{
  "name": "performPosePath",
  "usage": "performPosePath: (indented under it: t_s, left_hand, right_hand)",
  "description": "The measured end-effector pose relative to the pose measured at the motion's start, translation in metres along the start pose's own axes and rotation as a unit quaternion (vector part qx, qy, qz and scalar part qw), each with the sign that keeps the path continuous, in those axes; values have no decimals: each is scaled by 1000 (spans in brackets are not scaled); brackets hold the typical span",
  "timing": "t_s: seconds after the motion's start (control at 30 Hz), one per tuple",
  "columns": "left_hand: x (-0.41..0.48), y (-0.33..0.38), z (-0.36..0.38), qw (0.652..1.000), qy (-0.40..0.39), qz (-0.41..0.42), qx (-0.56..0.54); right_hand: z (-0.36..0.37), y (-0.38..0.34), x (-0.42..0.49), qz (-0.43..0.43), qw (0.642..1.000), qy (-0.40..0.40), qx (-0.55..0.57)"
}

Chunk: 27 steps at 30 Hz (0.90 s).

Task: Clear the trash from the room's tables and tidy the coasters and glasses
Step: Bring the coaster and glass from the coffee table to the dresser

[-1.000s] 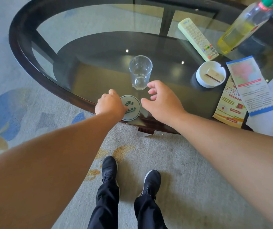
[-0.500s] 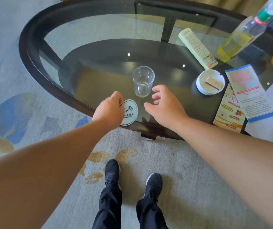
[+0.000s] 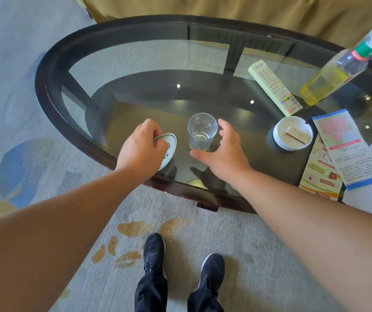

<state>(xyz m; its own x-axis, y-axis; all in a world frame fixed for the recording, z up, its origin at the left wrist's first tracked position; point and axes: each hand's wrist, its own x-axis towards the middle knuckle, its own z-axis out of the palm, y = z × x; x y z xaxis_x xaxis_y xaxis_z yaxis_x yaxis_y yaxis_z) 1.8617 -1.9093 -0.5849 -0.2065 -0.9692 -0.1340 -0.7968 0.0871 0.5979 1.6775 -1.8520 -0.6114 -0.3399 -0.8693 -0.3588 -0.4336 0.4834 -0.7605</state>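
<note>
**Coaster in hand, tumbler next on cluttered oval table**

At the near edge of a glass-topped oval table (image 3: 52, 97), a person's left hand (image 3: 143, 152) curls its fingers over a round white printed coaster (image 3: 169, 145) and grips it by the rim. Whether the coaster has left the tabletop cannot be told. Just beside it stands an upright clear tumbler (image 3: 202, 131), apparently almost empty. The right hand (image 3: 228, 154) is spread wide around the tumbler's right side, grasping nothing. Farther right lie a pale remote control (image 3: 275, 86), a white ashtray (image 3: 279, 134) holding a small matchbox (image 3: 297, 134), two printed leaflets (image 3: 347, 149) and a plastic bottle (image 3: 324, 82) of yellow liquid. The tidying looks to be at an early stage: coaster and tumbler are not yet paired, and the right-hand clutter awaits sorting.
</note>
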Motion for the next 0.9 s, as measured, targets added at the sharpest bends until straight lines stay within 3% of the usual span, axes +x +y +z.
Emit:
performPosePath:
  t_s: [0.47,0.9]
  left_hand:
    - [17,-8,16,1000,-5,-5,-14]
    - [13,16,-7,1000,-2,9,-12]
  right_hand:
    - [19,6,29,-35,990,-2,135]
    - [-14,-12,17,-45,996,-12,75]
